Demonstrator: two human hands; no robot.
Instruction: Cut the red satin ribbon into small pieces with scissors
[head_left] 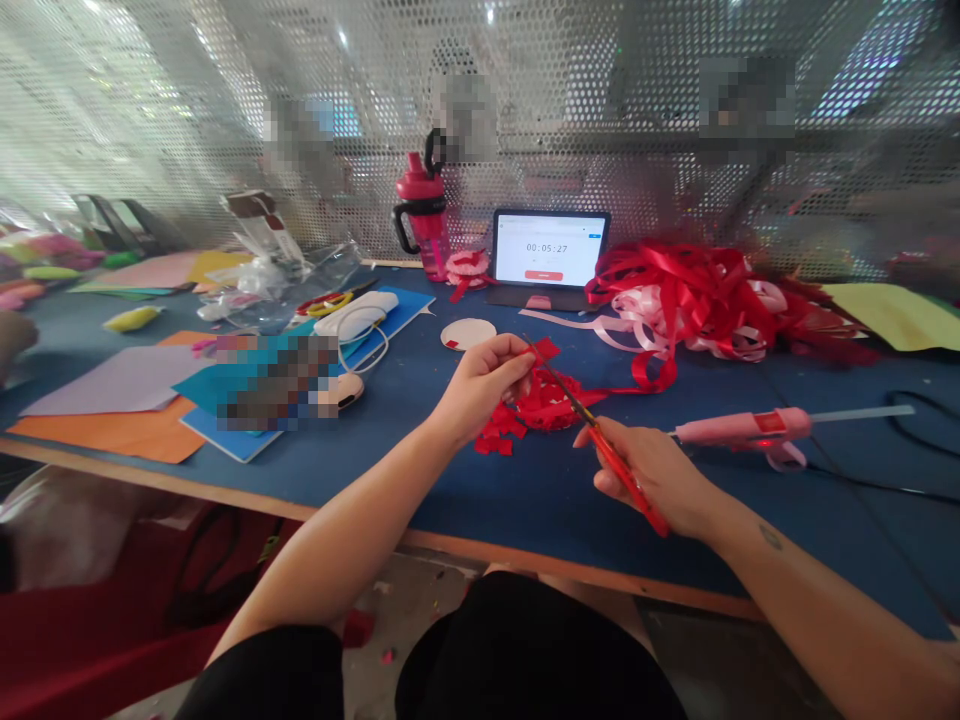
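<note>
My left hand pinches a short piece of red ribbon above the blue table. My right hand grips red-handled scissors, whose blades point up and left toward that ribbon piece. Just under both hands lies a red ribbon rosette, with small red ribbon scraps scattered to its left.
A pink glue gun lies right of my right hand, its black cord trailing right. A heap of red and white ribbon, a tablet showing a timer, a red bottle, a white disc and coloured paper sheets cover the table.
</note>
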